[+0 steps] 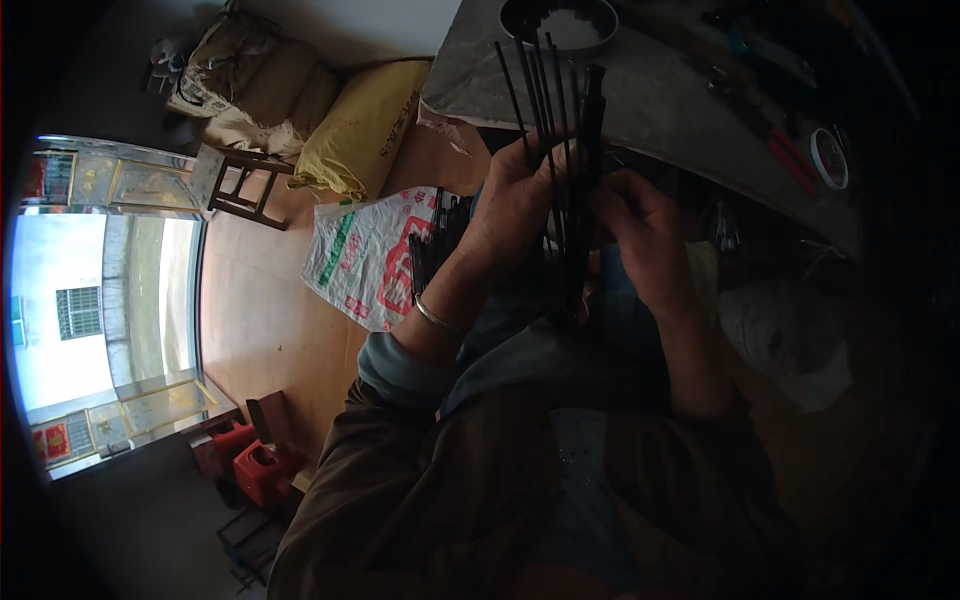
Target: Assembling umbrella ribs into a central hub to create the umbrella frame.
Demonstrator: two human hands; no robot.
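Note:
My left hand (508, 200) is closed around a bundle of thin dark rods (541, 90), held upright over my lap. Their tips fan apart above the fingers, and the lower ends run down between my hands into shadow. A thicker dark shaft (592, 110) stands along the right side of the bundle. Close by on that side, my right hand (645, 225) has its fingers bent and pinched together; whatever is between them is hidden. Several more dark rods (430, 245) lie beyond my left forearm, on a white printed sack (350, 255).
A grey table (465, 75) ahead carries a bowl with white contents (565, 30), red-handled pliers (790, 160) and a small round container (828, 160). Leftward are a yellow sack (365, 130), a wooden stool (250, 190) and red containers (265, 470). A whitish bag (780, 340) lies at right.

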